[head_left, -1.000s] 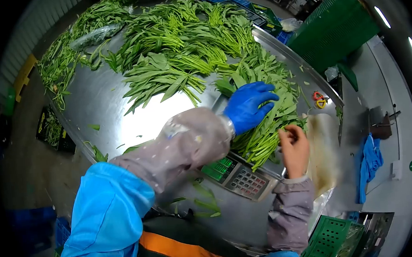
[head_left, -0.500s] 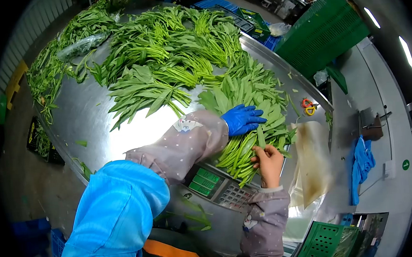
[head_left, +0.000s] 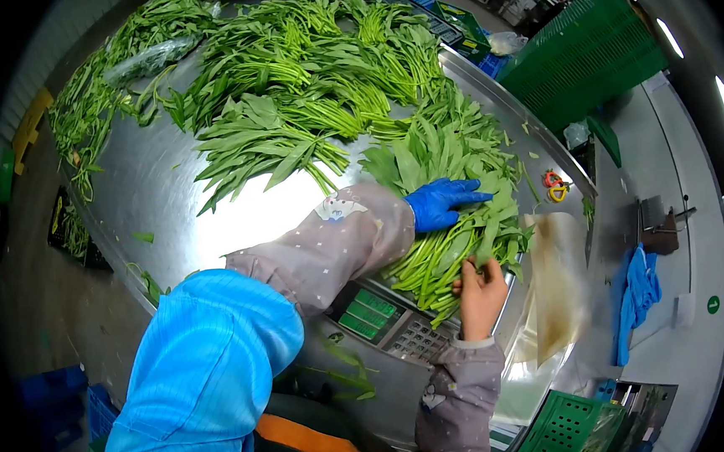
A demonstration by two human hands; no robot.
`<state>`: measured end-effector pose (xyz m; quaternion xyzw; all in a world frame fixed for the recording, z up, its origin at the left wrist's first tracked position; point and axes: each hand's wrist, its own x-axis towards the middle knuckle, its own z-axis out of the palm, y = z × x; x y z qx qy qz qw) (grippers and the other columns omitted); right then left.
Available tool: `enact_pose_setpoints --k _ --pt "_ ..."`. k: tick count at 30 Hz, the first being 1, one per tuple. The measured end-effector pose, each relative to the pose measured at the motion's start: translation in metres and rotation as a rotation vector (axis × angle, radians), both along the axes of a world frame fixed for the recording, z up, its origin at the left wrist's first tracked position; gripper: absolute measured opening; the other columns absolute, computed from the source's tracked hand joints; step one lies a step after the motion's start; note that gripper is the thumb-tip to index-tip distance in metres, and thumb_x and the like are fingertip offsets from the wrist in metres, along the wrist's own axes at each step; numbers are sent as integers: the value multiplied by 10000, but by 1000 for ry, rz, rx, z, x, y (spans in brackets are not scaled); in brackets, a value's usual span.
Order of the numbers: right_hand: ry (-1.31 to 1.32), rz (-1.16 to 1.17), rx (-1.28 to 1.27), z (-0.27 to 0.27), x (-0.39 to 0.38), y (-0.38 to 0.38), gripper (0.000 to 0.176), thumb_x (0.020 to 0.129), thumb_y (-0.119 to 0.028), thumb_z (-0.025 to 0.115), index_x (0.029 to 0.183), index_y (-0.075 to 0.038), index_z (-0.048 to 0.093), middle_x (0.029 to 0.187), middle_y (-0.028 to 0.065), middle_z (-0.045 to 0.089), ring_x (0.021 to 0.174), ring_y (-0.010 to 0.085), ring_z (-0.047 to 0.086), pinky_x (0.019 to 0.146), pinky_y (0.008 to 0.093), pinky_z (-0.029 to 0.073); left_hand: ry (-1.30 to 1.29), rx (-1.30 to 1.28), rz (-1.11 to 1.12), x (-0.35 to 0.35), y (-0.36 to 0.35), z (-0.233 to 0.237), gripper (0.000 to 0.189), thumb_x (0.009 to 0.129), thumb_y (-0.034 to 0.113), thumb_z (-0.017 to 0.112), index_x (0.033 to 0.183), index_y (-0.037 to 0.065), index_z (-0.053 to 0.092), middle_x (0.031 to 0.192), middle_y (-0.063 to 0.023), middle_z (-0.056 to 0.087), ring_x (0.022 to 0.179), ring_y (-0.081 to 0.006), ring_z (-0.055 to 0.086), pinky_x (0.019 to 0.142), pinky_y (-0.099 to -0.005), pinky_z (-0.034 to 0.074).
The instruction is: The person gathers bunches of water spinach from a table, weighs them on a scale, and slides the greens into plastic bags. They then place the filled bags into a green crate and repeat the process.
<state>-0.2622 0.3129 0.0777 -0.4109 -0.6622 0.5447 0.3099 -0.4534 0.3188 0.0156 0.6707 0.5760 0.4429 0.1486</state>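
Note:
My left hand, in a blue glove, lies across the leaves of a bunch of water spinach, fingers stretched out. Below it, my bare right hand has its thumb and fingers pinched together on a leaf at the bunch's right side. The stems point down toward me, over a weighing scale with a green display and keypad. More leafy water spinach lies against the far side of the bunch. What the right fingertips press on is partly covered by leaves.
Heaps of water spinach cover the far part of the metal table. Scissors with red and yellow handles lie near the right edge, beyond a stained plastic sheet. Green crates stand behind that edge; a blue glove hangs at right.
My left hand has slid slightly over the leaves with its fingers still stretched. The right hand stays at the stems, with a leaf now standing out above its fingers. The view has shifted a little.

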Motion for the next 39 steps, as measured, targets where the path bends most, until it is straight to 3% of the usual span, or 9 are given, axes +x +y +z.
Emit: enact_pose_setpoints --k 2,8,13,17,22,27,31,36,39 --pt "117 58 -113 7 5 -3 194 758 -106 630 865 34 548 660 89 580 511 95 533 495 238 430 42 2 -28 1 4 -2 544 744 91 470 1263 253 445 1374 -141 299 1236 -347 310 1016 -436 229" --pt "-605 -66 713 12 -24 -14 359 723 -239 669 941 25 560 698 194 593 623 349 578 578 364 459 252 -66 76 10 8 -14 470 786 136 460 1225 302 482 1392 -86 281 1265 -333 270 1024 -491 182" --pt "-588 21 782 -11 -15 2 226 770 -221 610 884 -28 576 656 147 597 540 288 562 502 374 437 142 -92 52 9 6 -11 422 826 219 458 1241 292 467 1399 -66 277 1277 -313 257 1030 -498 159" --pt "-34 14 22 -10 4 -4 126 892 -114 464 908 -6 526 760 56 590 528 60 474 458 191 371 144 -189 121 14 4 0 442 841 431 418 1258 283 439 1393 -88 280 1270 -300 270 1028 -491 171" --pt "46 130 -134 -14 15 -34 155 903 -127 439 991 0 442 713 96 590 555 85 503 487 197 398 353 -87 274 32 -2 -5 462 850 473 407 1271 284 414 1377 -100 301 1245 -317 308 1023 -474 205" --pt "-544 1178 422 -92 67 -115 197 804 -116 504 950 13 535 758 172 612 655 321 591 575 392 469 421 28 362 39 1 -16 407 846 395 433 1232 267 454 1352 -94 343 1214 -316 354 1014 -473 233" --pt "-414 1301 199 -80 74 -158 319 778 -185 526 1036 1 505 744 230 576 688 365 582 591 454 462 407 108 406 42 11 -29 380 826 352 464 1189 241 490 1320 -112 378 1181 -339 385 982 -512 266" --pt "-721 1383 469 -11 23 -119 365 754 -233 613 1047 -34 528 881 204 595 792 355 580 652 423 467 -62 345 445 36 -53 46 347 871 308 468 1186 166 495 1299 -131 400 1176 -312 400 979 -449 302" --pt "-647 1521 351 51 -34 -80 236 757 -171 627 947 -36 596 760 156 620 674 276 613 617 336 476 -932 375 475 9 -133 41 381 848 251 531 1189 86 490 1210 -107 490 1124 -257 452 940 -323 351"
